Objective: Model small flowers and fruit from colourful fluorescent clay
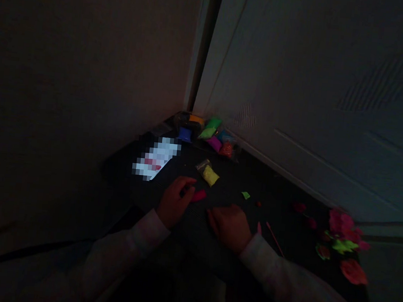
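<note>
The room is very dim. My left hand (175,201) rests on the dark tabletop, its fingers bent, with a gap between thumb and forefinger. A flat pinkish-red piece that looks like modelling clay (199,196) lies against the fingertips. Palm down to the right of it is my right hand (229,226), its fingers curled together under it. Whatever may be under those fingers is hidden. Just beyond the hands sits a small clear bag of yellow clay (209,174). A small green scrap (245,194) and a reddish bit (258,204) lie past my right hand.
A lit phone screen (156,158) lies at left. Several bags of coloured clay (208,132) are piled in the back corner against the wall. Right of my hand are a thin pink stick (275,240), a pink pointed tool (259,228) and pink and green flower shapes (345,229).
</note>
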Motion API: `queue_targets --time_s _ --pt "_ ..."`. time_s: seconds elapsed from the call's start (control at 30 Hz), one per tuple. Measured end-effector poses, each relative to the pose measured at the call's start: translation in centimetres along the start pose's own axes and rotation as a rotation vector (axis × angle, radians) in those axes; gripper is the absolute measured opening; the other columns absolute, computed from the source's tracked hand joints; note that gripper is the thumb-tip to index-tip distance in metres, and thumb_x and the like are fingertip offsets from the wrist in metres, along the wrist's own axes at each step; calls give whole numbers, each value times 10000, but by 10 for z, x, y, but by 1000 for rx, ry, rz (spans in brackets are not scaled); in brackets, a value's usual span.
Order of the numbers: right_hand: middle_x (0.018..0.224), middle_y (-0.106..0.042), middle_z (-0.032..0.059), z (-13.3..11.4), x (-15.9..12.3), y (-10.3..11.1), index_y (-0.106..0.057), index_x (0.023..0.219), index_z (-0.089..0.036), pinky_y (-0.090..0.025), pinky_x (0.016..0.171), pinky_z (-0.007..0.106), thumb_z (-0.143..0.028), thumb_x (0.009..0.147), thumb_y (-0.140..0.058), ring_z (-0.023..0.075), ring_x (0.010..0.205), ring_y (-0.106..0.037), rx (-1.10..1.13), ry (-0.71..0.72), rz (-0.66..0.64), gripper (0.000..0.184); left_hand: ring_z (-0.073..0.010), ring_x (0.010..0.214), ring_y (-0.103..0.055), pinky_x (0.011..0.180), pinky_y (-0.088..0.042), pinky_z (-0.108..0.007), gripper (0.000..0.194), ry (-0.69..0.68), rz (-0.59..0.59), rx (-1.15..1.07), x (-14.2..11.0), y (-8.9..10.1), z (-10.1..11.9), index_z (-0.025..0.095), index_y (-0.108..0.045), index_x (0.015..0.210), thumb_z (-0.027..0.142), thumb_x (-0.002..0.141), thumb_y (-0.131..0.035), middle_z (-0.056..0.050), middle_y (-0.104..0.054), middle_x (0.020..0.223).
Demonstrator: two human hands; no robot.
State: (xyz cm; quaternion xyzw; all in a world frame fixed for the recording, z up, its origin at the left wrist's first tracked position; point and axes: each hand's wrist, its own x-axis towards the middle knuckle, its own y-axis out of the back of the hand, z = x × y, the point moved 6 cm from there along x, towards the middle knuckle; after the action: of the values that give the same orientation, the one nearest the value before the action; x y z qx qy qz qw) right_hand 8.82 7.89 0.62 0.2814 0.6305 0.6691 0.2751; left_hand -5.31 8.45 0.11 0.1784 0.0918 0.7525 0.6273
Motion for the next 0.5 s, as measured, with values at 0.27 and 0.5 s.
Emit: queue_targets --time_s 0.27,0.5 --pt "575 -624 32 18 9 -1 -553 643 -162 -196 535 281 -270 858 -301 105 485 -517 -32 -92 18 348 -150 841 -545 739 -453 -309 173 8 -2 9 0 -1 -2 162 -536 911 207 769 -449 -54 -569 912" --pt "560 -619 -3 1 -1 -3 -559 633 -184 -216 559 274 -282 842 -344 87 502 -522 -5 15 -11 316 -153 846 -545 745 -451 -316 174 -1 3 6 0 -1 -1 174 -539 912 202 761 -457 -48 -572 919"
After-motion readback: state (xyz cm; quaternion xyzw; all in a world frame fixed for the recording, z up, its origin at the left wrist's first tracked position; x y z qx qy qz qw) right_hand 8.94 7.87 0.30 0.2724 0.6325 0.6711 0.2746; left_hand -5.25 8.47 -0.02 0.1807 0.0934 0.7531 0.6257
